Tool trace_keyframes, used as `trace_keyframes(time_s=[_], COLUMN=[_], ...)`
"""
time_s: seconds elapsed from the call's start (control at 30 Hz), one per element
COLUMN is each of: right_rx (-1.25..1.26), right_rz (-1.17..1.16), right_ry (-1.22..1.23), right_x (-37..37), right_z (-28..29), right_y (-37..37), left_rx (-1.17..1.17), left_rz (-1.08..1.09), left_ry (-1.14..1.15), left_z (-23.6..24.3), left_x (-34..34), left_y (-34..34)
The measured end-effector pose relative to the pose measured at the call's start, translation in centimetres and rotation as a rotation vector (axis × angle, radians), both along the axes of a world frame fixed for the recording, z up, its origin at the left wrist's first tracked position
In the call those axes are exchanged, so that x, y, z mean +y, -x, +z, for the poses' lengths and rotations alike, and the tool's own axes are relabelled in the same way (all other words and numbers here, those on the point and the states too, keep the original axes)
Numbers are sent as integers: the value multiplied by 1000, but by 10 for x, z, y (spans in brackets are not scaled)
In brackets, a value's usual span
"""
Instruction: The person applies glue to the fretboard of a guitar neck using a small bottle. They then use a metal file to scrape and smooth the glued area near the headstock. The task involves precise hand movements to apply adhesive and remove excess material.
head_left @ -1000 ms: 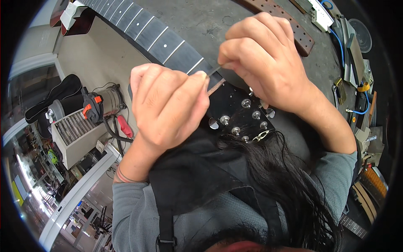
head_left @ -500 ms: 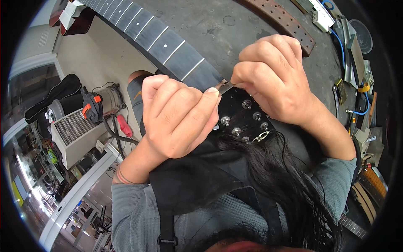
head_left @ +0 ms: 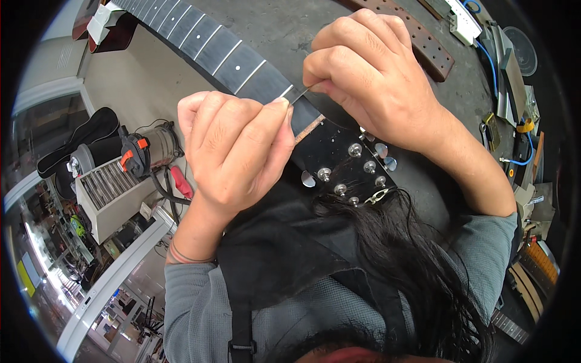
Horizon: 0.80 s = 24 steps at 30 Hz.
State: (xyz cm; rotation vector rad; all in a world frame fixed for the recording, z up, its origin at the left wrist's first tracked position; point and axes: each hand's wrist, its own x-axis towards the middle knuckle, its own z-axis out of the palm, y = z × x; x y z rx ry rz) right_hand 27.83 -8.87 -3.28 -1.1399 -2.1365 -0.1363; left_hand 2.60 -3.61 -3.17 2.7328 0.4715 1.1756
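A guitar neck with a dark fretboard (head_left: 221,51) runs diagonally from the upper left toward me. Its black headstock (head_left: 336,148) carries several silver tuner posts and a few tuner buttons. Between fretboard and headstock a pale, bare nut slot (head_left: 310,129) shows. My left hand (head_left: 233,145) is closed, pinching one end of a thin grey strip (head_left: 297,95) with thumb and finger. The other end is pinched by my right hand (head_left: 375,78), also closed. The strip lies across the fretboard close to the last fret; whether its edge touches the wood is hard to tell.
A brown perforated strap-like piece (head_left: 423,48) lies on the dark bench (head_left: 278,30). Tools, a blue cable (head_left: 489,66) and a white power strip (head_left: 465,27) crowd the right side. At left stand a vacuum cleaner (head_left: 151,151) and a black case. My long hair hangs over the headstock's end.
Both hands, with the strip, have moved up and left from the nut slot onto the fretboard. The pale slot and more tuner buttons are now uncovered.
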Motion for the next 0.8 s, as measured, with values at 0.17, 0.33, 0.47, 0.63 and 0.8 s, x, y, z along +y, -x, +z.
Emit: trace_keyframes(time_s=[0.17,0.33,0.47,0.63,0.8], right_rx=[33,26,48,47,29], right_rz=[-32,-50,-28,-33,-25], right_ry=[119,120,112,73,57], right_x=[-28,-46,-34,-9,3], right_z=[3,4,9,9,9], right_y=[0,-1,0,4,5], left_rx=[34,67,60,-2,-5], left_rz=[-56,-81,-55,10,37], left_ry=[25,62,62,37,26], left_z=[1,3,6,3,4], left_x=[-13,-25,-19,-5,2], left_y=[1,2,3,3,3])
